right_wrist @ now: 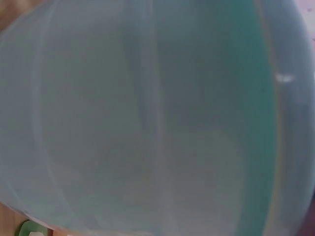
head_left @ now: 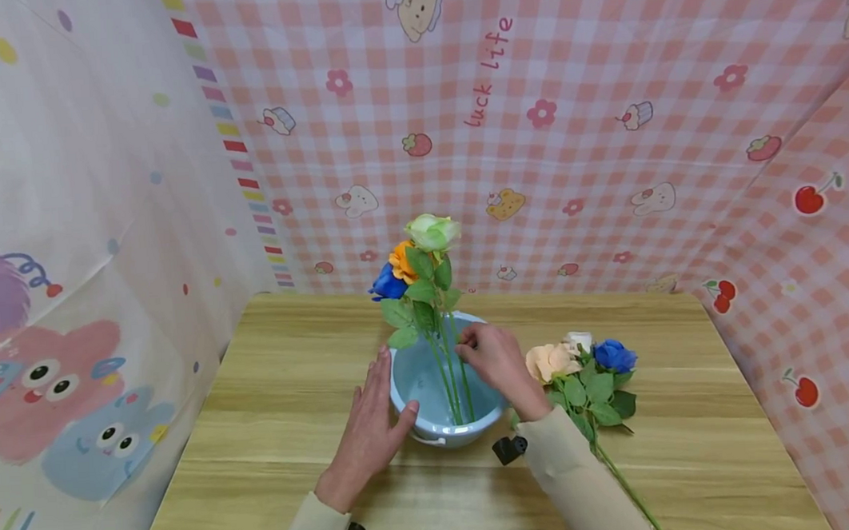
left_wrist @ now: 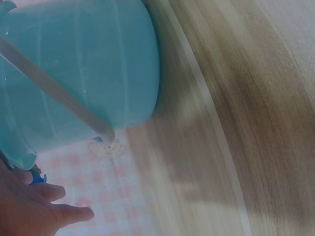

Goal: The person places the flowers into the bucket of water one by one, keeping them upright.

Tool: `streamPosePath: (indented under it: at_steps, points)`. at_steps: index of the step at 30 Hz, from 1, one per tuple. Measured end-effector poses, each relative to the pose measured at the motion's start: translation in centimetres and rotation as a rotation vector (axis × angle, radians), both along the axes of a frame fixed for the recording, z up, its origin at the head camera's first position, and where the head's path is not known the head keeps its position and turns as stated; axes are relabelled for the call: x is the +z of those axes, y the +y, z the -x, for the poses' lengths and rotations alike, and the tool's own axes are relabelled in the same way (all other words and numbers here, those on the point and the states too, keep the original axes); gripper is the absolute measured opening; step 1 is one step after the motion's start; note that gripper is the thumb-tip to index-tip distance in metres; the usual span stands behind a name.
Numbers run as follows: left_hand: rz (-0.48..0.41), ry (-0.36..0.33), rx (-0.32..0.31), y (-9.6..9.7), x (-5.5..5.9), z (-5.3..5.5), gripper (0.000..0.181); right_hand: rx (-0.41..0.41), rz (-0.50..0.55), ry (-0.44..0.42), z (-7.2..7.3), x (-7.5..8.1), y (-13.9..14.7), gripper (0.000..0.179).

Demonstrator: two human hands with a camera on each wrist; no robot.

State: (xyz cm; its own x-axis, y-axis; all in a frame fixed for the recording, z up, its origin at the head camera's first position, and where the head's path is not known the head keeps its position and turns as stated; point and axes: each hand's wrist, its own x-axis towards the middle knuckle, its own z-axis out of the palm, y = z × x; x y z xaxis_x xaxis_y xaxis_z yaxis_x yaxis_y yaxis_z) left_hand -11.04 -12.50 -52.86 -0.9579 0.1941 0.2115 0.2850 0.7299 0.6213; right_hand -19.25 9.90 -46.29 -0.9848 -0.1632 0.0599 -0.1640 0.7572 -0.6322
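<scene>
A light blue plastic bucket (head_left: pixel 411 382) stands on the table with three roses upright in it: a pale green-white rose (head_left: pixel 433 232), an orange rose (head_left: pixel 402 262) and a blue rose (head_left: pixel 388 283). Their stems reach down to its bottom. My right hand (head_left: pixel 500 365) is over the right rim, fingertips curled at a stem below the pale rose. My left hand (head_left: pixel 371 424), fingers extended, rests at the bucket's left rim. In the left wrist view the bucket's side (left_wrist: pixel 103 59) and handle (left_wrist: pixel 59 93) show. The bucket wall (right_wrist: pixel 197 123) fills the right wrist view, hiding the right fingers.
On the wooden table (head_left: pixel 293 368), right of the bucket, lie a peach rose (head_left: pixel 550 362), a white rose (head_left: pixel 578 342) and another blue rose (head_left: pixel 615 356), their stems pointing towards me. A pink checked cloth (head_left: pixel 484 158) hangs behind the table.
</scene>
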Motion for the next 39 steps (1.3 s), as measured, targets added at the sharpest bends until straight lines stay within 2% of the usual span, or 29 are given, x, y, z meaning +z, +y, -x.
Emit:
streamPosePath:
  at_steps: [10,16,20,23,30,39]
  points:
    - [-0.006,0.000,-0.003,0.0,0.0,-0.1,0.087,0.047,-0.002,-0.064,0.8,-0.7,-0.7,0.005]
    - [-0.009,0.004,-0.007,0.0,-0.1,-0.1,0.087,0.060,-0.003,-0.106,0.9,-0.9,-1.0,0.004]
    - [-0.013,0.005,-0.001,0.0,-0.1,0.0,0.088,0.062,-0.009,-0.104,0.8,-0.8,-1.1,0.003]
    - [-0.013,0.006,0.003,0.0,-0.1,0.0,0.087,0.055,-0.021,-0.101,0.7,-0.7,-1.2,0.010]
    - [-0.014,0.009,0.001,-0.1,-0.1,0.0,0.087,0.041,-0.036,-0.107,-0.2,-0.3,-1.2,0.042]
    - [-0.013,0.009,-0.001,0.0,-0.1,0.0,0.087,0.035,-0.013,-0.020,-1.8,0.1,-0.7,0.043]
